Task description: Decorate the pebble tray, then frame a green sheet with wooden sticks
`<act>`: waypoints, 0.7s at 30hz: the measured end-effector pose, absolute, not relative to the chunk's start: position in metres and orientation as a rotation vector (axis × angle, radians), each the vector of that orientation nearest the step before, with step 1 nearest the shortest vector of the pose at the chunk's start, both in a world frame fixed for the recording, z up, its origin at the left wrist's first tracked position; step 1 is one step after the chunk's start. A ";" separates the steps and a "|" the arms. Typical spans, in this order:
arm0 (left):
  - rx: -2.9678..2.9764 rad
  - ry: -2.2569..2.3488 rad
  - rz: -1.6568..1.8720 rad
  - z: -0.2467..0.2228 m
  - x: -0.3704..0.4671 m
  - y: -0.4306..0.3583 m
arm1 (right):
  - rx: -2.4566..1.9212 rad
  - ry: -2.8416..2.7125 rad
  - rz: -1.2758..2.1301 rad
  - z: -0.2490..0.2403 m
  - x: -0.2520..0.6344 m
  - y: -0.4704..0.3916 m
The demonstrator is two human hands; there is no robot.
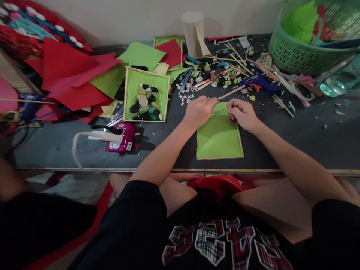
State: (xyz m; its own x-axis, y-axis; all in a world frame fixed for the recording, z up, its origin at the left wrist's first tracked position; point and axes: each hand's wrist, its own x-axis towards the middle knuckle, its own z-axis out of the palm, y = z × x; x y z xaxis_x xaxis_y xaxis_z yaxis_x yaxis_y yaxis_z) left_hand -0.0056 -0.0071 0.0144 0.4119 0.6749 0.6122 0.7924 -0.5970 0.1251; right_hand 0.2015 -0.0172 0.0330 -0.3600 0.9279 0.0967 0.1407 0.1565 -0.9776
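A green sheet (218, 138) lies flat on the dark table, with thin wooden sticks along its right and bottom edges. My left hand (200, 111) is closed at the sheet's upper left, its fingertips pinching the end of a thin wooden stick (234, 91) that slants up to the right. Over the sheet's upper right is my right hand (242, 114), its fingers curled together; whatever they hold is too small or hidden to name. Left of my hands sits a stick-framed green panel (146, 80) bearing several coloured stones (143, 100).
Red paper sheets (66, 71) and a purple power socket (128, 137) are at the left. Behind my hands lie scattered sticks, stones and a blue glue gun (260, 81). A green basket (303, 60) and a clear container (337, 82) stand at the right. Another person's arm (9, 182) shows at lower left.
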 end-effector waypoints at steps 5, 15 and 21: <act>-2.523 -1.439 -1.241 0.016 -0.009 -0.001 | -1.078 -1.589 1.065 0.034 0.204 -0.015; -2.671 -1.632 -1.655 0.018 -0.002 -0.001 | -1.358 -1.713 0.299 0.024 0.237 0.007; -2.708 -1.591 -1.761 0.019 0.000 -0.002 | -1.148 -1.751 0.156 0.013 0.235 0.012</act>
State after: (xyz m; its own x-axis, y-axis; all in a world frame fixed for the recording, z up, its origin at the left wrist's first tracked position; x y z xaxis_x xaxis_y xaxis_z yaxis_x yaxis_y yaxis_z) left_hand 0.0003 -0.0025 0.0192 0.1765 0.8469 0.5017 0.4132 -0.5263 0.7431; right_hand 0.2353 0.0121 0.0131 -0.0550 0.7503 0.6588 0.6222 0.5418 -0.5650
